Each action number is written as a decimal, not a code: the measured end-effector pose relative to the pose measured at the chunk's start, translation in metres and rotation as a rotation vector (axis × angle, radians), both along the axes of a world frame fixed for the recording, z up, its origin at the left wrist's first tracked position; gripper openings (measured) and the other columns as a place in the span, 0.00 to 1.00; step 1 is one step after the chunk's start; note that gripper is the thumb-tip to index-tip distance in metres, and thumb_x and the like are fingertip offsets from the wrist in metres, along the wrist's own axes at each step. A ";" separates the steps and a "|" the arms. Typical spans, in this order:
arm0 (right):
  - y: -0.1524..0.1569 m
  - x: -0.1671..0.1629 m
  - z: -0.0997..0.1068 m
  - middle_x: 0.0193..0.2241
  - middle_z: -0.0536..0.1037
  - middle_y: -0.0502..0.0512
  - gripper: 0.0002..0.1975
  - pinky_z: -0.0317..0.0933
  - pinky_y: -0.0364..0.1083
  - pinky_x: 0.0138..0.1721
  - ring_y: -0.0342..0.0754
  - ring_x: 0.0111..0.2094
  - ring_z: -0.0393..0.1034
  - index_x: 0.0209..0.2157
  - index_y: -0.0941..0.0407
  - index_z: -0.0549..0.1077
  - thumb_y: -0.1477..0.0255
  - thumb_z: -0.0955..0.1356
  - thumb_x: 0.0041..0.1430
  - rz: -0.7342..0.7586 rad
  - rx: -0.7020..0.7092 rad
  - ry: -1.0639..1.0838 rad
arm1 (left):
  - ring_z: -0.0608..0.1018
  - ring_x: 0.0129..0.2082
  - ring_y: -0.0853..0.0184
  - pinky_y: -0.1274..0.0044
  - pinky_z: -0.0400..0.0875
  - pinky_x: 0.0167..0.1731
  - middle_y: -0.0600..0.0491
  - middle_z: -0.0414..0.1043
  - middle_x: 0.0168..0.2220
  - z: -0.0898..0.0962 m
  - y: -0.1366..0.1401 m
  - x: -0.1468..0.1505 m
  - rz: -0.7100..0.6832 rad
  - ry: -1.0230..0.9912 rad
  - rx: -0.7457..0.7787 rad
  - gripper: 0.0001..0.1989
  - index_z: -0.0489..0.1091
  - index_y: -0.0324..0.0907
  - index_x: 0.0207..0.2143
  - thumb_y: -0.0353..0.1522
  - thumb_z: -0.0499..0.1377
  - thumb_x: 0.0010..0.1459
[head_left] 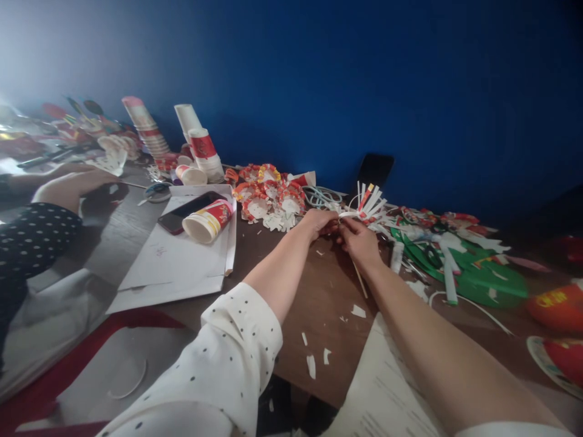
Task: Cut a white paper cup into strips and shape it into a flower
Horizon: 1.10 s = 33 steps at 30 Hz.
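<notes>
Above the brown table, my left hand (pixel 322 222) and my right hand (pixel 362 244) meet with fingers pinched together. Between them is a paper flower (pixel 371 205), its white and red strips cut from a paper cup and fanning out to the upper right. A thin stick (pixel 361 280) slants down from beneath my right hand. My fingers partly hide the flower's base, so how it joins the stick cannot be seen. Just left of my hands lies a cluster of red and white cut-cup flowers (pixel 269 193).
Stacked paper cups (pixel 203 149) stand by the blue wall. A loose cup (pixel 208 221) and a phone (pixel 175 220) lie on a white folder (pixel 168 270). Green discs (pixel 492 284) with paper scraps are at right. A co-worker's hand (pixel 75 185) is far left. Paper (pixel 378 388) lies in front.
</notes>
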State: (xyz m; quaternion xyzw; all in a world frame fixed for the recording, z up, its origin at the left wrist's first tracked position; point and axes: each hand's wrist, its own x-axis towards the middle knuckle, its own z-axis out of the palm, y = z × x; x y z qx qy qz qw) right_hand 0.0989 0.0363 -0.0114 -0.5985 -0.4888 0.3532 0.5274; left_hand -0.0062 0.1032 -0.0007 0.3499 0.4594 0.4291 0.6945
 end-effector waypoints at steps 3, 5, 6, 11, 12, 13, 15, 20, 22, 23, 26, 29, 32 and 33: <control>0.000 0.000 0.000 0.17 0.73 0.47 0.17 0.57 0.41 0.18 0.42 0.17 0.63 0.45 0.55 0.78 0.69 0.68 0.53 0.007 0.009 -0.047 | 0.69 0.18 0.76 0.82 0.69 0.24 0.56 0.65 0.17 -0.001 0.001 0.000 -0.014 0.020 0.000 0.07 0.67 0.36 0.21 0.22 0.61 0.49; 0.000 0.000 -0.001 0.17 0.73 0.48 0.17 0.58 0.42 0.20 0.43 0.18 0.64 0.45 0.55 0.78 0.69 0.68 0.53 0.011 0.020 -0.072 | 0.69 0.18 0.76 0.82 0.69 0.24 0.56 0.65 0.16 -0.001 0.001 0.000 -0.021 0.033 0.001 0.07 0.67 0.36 0.21 0.23 0.61 0.50; 0.000 0.000 -0.001 0.16 0.73 0.47 0.17 0.59 0.42 0.21 0.43 0.19 0.65 0.45 0.55 0.78 0.69 0.68 0.53 0.010 0.025 -0.082 | 0.69 0.18 0.76 0.82 0.70 0.24 0.56 0.65 0.16 -0.001 0.001 0.000 -0.021 0.035 0.001 0.07 0.67 0.36 0.21 0.23 0.61 0.50; 0.001 0.003 -0.001 0.15 0.72 0.47 0.16 0.62 0.44 0.25 0.45 0.20 0.66 0.43 0.56 0.79 0.68 0.68 0.52 -0.008 0.031 -0.105 | 0.69 0.18 0.76 0.82 0.70 0.25 0.56 0.65 0.16 0.000 0.001 0.001 0.003 0.030 -0.017 0.09 0.66 0.36 0.19 0.22 0.62 0.48; 0.001 0.003 -0.001 0.15 0.71 0.47 0.16 0.62 0.44 0.25 0.45 0.20 0.66 0.43 0.56 0.79 0.68 0.68 0.52 -0.008 0.030 -0.114 | 0.69 0.17 0.76 0.82 0.70 0.25 0.56 0.65 0.16 0.001 0.001 0.001 0.007 0.032 -0.025 0.09 0.66 0.36 0.19 0.21 0.62 0.48; 0.001 0.004 0.000 0.15 0.71 0.47 0.16 0.62 0.45 0.25 0.45 0.20 0.66 0.43 0.56 0.79 0.69 0.68 0.52 -0.004 0.030 -0.127 | 0.69 0.17 0.76 0.82 0.69 0.24 0.56 0.65 0.16 0.002 0.000 0.001 0.010 0.032 -0.033 0.10 0.66 0.36 0.19 0.21 0.62 0.48; 0.001 0.005 0.001 0.14 0.71 0.47 0.16 0.62 0.45 0.26 0.45 0.20 0.66 0.43 0.56 0.79 0.69 0.68 0.53 0.006 0.032 -0.163 | 0.69 0.17 0.77 0.84 0.69 0.23 0.56 0.65 0.15 0.005 -0.001 0.000 -0.001 0.032 -0.051 0.11 0.66 0.36 0.18 0.20 0.61 0.49; 0.001 0.006 0.003 0.15 0.72 0.48 0.17 0.62 0.45 0.25 0.45 0.19 0.66 0.45 0.57 0.78 0.70 0.66 0.54 -0.002 0.009 -0.213 | 0.68 0.16 0.79 0.88 0.66 0.19 0.56 0.67 0.16 0.010 -0.004 -0.002 -0.067 0.028 -0.074 0.11 0.67 0.35 0.19 0.21 0.59 0.54; 0.001 0.006 0.003 0.14 0.71 0.48 0.18 0.60 0.44 0.23 0.44 0.18 0.65 0.46 0.57 0.78 0.69 0.66 0.54 -0.012 -0.010 -0.185 | 0.69 0.17 0.79 0.88 0.67 0.20 0.56 0.68 0.17 0.009 -0.004 -0.004 -0.093 0.017 -0.069 0.10 0.67 0.36 0.21 0.22 0.59 0.54; 0.001 0.006 0.003 0.14 0.71 0.48 0.18 0.59 0.44 0.21 0.44 0.17 0.64 0.46 0.57 0.78 0.69 0.66 0.54 -0.016 -0.023 -0.161 | 0.70 0.18 0.78 0.88 0.67 0.20 0.55 0.68 0.17 0.008 -0.004 -0.005 -0.111 0.012 -0.065 0.10 0.68 0.36 0.21 0.22 0.59 0.55; -0.001 0.005 0.005 0.14 0.70 0.48 0.19 0.56 0.42 0.18 0.42 0.15 0.61 0.47 0.58 0.77 0.70 0.67 0.53 -0.033 -0.072 -0.057 | 0.71 0.20 0.77 0.87 0.67 0.21 0.54 0.70 0.19 0.005 -0.002 -0.007 -0.166 -0.004 -0.045 0.09 0.69 0.36 0.22 0.23 0.59 0.56; 0.000 0.004 0.005 0.15 0.70 0.47 0.19 0.55 0.40 0.17 0.41 0.17 0.61 0.46 0.57 0.77 0.71 0.68 0.50 -0.055 -0.096 0.088 | 0.72 0.21 0.77 0.86 0.68 0.24 0.53 0.70 0.20 0.003 -0.002 -0.008 -0.187 -0.029 -0.013 0.09 0.70 0.34 0.23 0.23 0.58 0.56; 0.001 0.002 0.004 0.19 0.72 0.47 0.19 0.51 0.38 0.16 0.39 0.18 0.62 0.43 0.57 0.77 0.72 0.70 0.45 -0.038 -0.067 0.281 | 0.72 0.21 0.76 0.84 0.69 0.25 0.53 0.70 0.21 0.004 -0.004 -0.008 -0.176 -0.047 0.011 0.08 0.70 0.34 0.24 0.23 0.58 0.56; 0.002 0.002 0.003 0.20 0.73 0.48 0.20 0.50 0.37 0.15 0.38 0.18 0.61 0.43 0.58 0.77 0.73 0.70 0.44 -0.030 -0.057 0.335 | 0.72 0.21 0.76 0.84 0.69 0.26 0.53 0.70 0.21 0.005 -0.004 -0.008 -0.169 -0.050 0.014 0.08 0.70 0.34 0.24 0.23 0.58 0.56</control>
